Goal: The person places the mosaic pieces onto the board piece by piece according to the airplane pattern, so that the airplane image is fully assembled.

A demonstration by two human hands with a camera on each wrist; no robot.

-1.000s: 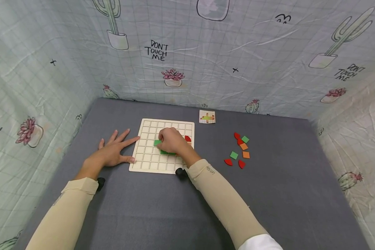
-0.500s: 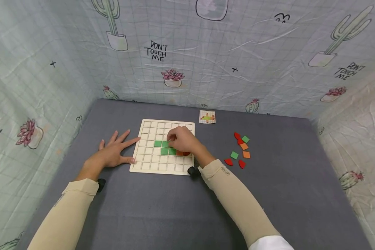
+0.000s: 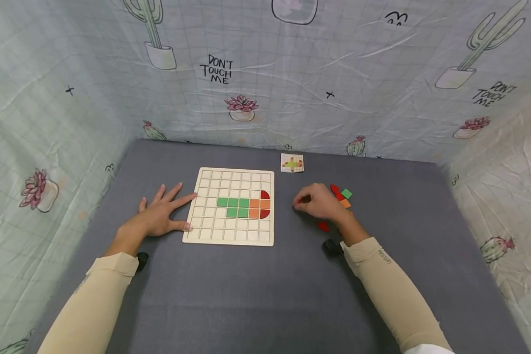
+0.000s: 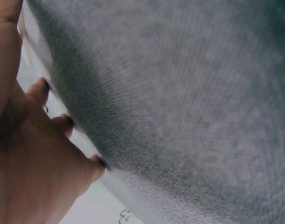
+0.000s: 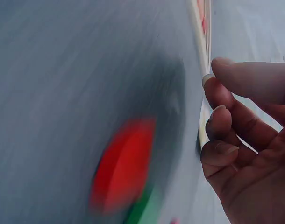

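Observation:
A wooden grid board [image 3: 212,182] lies on the grey mat [image 3: 248,295]. It carries green square tiles [image 3: 232,202], orange squares [image 3: 258,203] and two red quarter-round pieces [image 3: 265,195] at its right side. My left hand [image 3: 168,209] lies flat on the mat, its index finger touching the board's left edge; in the left wrist view the left hand [image 4: 30,154] presses the mat. My right hand [image 3: 307,201] hovers with loosely curled fingers over loose pieces and holds nothing. In the right wrist view the right hand [image 5: 245,135] is above a blurred red piece [image 5: 121,168].
Loose red [image 3: 335,191], green [image 3: 346,193] and orange [image 3: 345,202] pieces lie right of the board, with another red piece [image 3: 323,226] nearer me. A small pattern card [image 3: 292,162] sits behind them. Cactus-print cloth walls [image 3: 292,73] enclose the mat.
My right hand has left the board and moved right to the loose pieces, uncovering the green, orange and red tiles. The left hand has stayed put.

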